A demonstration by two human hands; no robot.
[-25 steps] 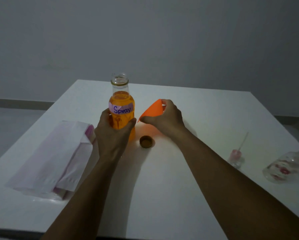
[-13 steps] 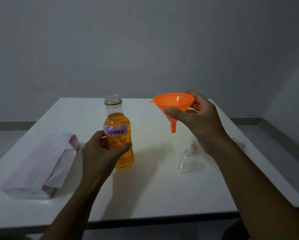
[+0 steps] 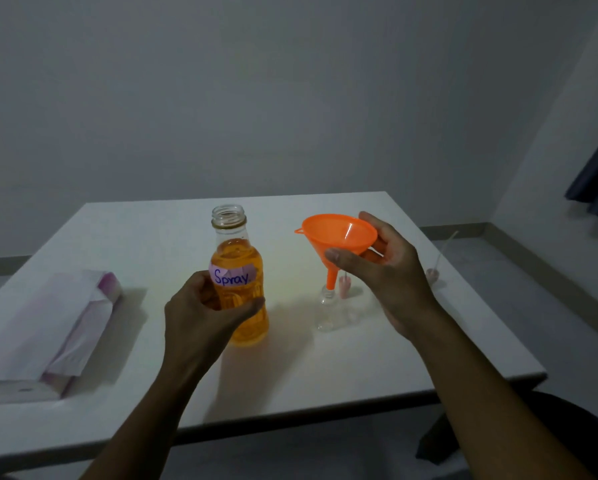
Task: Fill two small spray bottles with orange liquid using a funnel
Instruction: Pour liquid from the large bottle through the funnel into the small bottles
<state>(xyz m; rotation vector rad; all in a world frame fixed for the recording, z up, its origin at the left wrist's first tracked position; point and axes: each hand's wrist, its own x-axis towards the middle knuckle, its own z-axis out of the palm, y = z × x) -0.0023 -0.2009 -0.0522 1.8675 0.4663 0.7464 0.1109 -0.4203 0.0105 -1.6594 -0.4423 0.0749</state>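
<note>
Over the table [image 3: 325,368], the right hand [image 3: 387,271] is pinching the funnel [image 3: 339,235], spout meeting the small bottle's [image 3: 329,311] mouth, while the left hand [image 3: 200,313] is wrapping the uncapped orange bottle [image 3: 238,271], steadying it for pouring.

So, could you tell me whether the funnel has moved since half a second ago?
Yes. The funnel, held in the right hand, has come down: its spout tip now sits at the small clear bottle mouth on the table, having hung above it.
</note>
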